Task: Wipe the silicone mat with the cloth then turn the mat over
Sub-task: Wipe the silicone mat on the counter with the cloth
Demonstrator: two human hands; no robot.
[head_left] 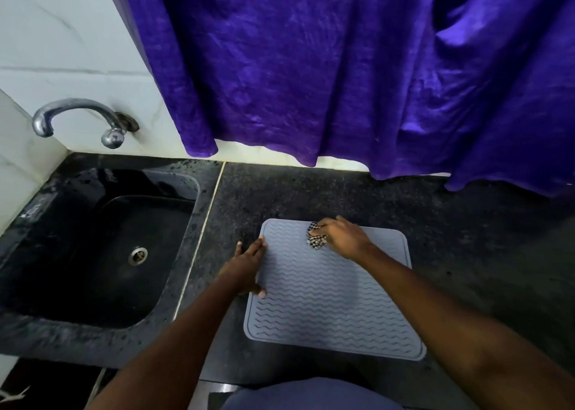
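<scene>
So, in the head view, you were in the wiping step. Your right hand (342, 237) had its fingers curled round a bunched checked cloth (315, 238) and pressed it onto the silicone mat (333, 300), near the far corner on the side toward the sink (46, 285). Your left hand (245, 266) lay with fingers straight and close together along the mat's sink-side edge, thumb on the surface, apparently pinning it. The mat sat flat on the dark speckled countertop (311, 191), just beside the sink but apart from its rim.

By my reading, the next move called for strokes away from the sink and back toward you, with the left hand pressing down so the mat would not slide. The flip had not begun.

The mat looked pale grey-blue and square, with rounded corners, a raised border and rows of wavy ridges. No edge was lifted. Whether it was wet, I couldn't tell.
</scene>
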